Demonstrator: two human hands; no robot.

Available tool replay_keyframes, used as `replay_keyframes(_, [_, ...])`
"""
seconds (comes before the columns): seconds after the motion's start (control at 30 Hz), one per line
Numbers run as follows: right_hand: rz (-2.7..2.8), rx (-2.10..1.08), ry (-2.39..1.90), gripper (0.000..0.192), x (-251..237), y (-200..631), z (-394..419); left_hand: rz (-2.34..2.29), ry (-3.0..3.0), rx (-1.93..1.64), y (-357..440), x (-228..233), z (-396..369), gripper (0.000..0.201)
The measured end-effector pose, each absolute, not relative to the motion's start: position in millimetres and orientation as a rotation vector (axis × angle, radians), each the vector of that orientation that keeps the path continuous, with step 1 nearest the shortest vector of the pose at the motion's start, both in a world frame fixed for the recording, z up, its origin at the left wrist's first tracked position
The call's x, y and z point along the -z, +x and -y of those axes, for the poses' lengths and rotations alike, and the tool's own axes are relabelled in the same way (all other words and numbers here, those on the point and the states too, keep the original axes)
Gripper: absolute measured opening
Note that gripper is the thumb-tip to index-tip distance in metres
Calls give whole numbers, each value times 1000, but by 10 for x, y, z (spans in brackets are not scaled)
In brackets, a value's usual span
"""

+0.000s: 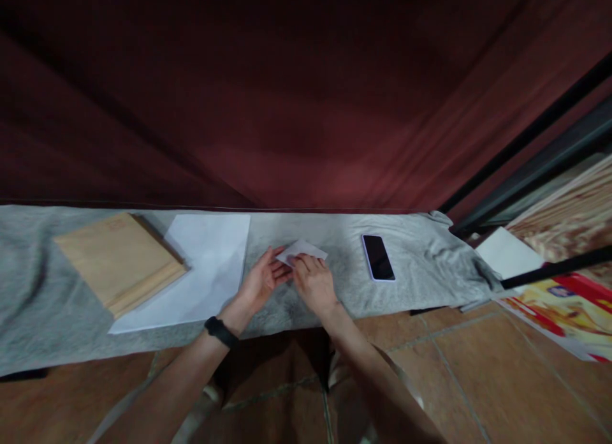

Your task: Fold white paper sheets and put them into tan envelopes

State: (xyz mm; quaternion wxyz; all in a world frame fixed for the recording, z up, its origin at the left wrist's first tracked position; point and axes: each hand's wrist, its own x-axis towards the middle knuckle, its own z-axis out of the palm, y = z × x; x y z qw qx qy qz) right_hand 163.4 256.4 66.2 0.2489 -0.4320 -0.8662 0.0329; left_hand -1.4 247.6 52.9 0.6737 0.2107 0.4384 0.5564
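1. Because the right hand [314,281] pinches the white angular paper [300,247], it presumably sits steady left of the lilac-rimmed black phone [378,258]
2. Left hand [259,282] curls farther left, its grip impossible to tell

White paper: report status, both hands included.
Right hand on the small white paper; left hand at its left corner. Phone lying apart to the right. Nothing seen in the way.

A wide, matte black wristband [221,332] circles the left forearm [179,380]; the right forearm [361,358] and both hands [313,281] are bare.
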Motion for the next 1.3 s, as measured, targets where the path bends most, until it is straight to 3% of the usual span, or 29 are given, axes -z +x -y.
replay_keyframes(0.07, [2474,-174,-1161,29,-580,1504,-2457,-1069,408,-1261,-30,-473,-2468,35])
replay_keyframes(0.27, [2418,-392,-1240,36,-493,1442,-2468,-1370,627,-1213,-103,-326,-2431,40])
replay_keyframes(0.43, [2458,-322,-1313,47,-237,1467,-2613,-1466,707,-1072,-101,-361,-2487,21])
replay_keyframes(1.0, [2230,-172,-1697,51,-143,1810,-3007,-1461,654,-997,-210,-435,-2531,9])
replay_keyframes(1.17, [2232,-283,-1378,52,-407,1677,-2876,-1290,580,-1236,-268,-552,-2508,13])
replay_keyframes(1.3, [2453,-266,-1066,63,-499,1505,-2685,-1153,354,-1411,-224,-573,-2503,23])
